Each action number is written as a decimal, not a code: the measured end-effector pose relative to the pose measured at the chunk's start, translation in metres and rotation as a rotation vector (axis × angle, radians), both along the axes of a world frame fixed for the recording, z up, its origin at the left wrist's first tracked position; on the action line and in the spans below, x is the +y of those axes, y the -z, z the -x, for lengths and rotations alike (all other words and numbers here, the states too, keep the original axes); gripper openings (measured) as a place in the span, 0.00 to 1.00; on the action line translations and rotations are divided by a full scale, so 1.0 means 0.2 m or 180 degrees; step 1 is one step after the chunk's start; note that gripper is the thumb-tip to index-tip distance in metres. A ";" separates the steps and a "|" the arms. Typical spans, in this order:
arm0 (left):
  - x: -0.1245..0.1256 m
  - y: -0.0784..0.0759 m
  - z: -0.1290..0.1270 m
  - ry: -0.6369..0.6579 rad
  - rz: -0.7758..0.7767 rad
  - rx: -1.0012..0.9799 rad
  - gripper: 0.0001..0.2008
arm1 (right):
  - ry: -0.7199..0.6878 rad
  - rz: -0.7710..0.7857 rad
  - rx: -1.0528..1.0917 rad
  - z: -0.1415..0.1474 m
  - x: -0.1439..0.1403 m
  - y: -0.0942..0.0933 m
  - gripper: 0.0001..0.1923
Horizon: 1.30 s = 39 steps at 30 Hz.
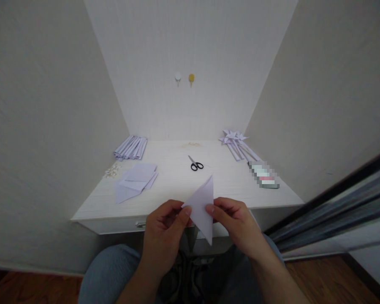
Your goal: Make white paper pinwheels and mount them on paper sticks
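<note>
Left hand (164,226) and right hand (236,221) pinch folded paper triangle (203,207) | fingers closed on edges | advise: align edges squarely, then crease firmly.

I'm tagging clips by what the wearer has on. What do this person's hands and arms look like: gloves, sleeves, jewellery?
Both the left hand and the right hand are bare: no gloves, and no rings or watch show. The forearms are uncovered as far as the picture's lower edge, so no sleeves are visible. Fingernails are short and unpainted. Below the arms, the lap shows light blue jeans.
</note>
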<state>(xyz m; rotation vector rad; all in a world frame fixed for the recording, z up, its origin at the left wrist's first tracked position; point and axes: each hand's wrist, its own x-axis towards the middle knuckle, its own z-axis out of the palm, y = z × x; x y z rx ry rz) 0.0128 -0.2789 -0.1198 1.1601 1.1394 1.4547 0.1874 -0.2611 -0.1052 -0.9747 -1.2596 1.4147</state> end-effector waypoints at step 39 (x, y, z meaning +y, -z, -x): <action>0.06 0.02 0.05 0.0340 0.0205 -0.0287 0.10 | -0.0185 -0.0070 -0.0255 0.02 -0.03 0.12 0.24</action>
